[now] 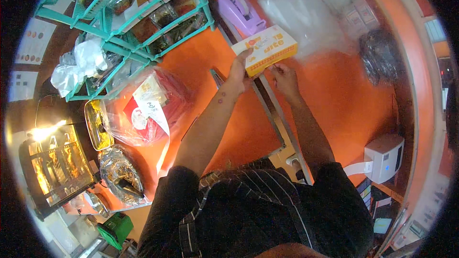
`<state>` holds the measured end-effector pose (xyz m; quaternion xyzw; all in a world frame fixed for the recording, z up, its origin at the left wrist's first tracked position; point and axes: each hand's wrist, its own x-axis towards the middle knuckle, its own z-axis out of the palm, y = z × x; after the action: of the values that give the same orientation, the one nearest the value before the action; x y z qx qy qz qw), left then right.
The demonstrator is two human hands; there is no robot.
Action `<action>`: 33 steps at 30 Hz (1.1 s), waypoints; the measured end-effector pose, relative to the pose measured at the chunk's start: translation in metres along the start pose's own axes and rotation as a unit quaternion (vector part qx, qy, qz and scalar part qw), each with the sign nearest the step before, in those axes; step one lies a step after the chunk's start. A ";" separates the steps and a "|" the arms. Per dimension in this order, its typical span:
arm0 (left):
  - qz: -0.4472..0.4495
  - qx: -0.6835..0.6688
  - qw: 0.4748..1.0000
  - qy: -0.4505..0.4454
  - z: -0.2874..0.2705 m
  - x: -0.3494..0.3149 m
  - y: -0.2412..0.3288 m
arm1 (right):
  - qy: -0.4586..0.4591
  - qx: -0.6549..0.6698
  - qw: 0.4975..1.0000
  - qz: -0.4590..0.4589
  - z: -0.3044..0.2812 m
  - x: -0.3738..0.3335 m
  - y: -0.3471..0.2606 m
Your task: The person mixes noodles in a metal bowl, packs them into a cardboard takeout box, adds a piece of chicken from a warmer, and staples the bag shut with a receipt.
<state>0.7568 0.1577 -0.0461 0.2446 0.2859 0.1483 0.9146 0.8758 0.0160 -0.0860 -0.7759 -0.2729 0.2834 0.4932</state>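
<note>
Orange, flat-topped table [351, 105]: I observe the left hand [239, 70] with grip clamped on a white-and-yellow rectangular cardboard box [270, 48] above an inner edge; right hand [288, 82] near it, grip indeterminable.

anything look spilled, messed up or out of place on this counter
No spill or damage stands out. What looks untidy is a long white paper strip draped over the clear plastic bag and trailing off it beside the left forearm. The box in the left hand looks uncrushed where visible.
</note>
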 end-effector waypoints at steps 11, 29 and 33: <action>0.024 0.036 0.999 0.015 -0.018 0.000 -0.005 | 0.056 0.583 0.787 0.193 0.009 -0.012 -0.056; 0.356 0.684 0.633 0.074 -0.057 0.088 0.055 | 0.086 0.438 0.891 0.087 0.015 -0.010 -0.044; 0.325 0.662 0.670 0.083 -0.024 0.075 0.059 | 0.119 0.387 0.904 0.139 -0.014 -0.007 -0.057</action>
<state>0.7941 0.2462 -0.0653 0.8498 0.2860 0.2280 0.3794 0.8729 0.0232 -0.0278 -0.5816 0.0296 0.3375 0.7395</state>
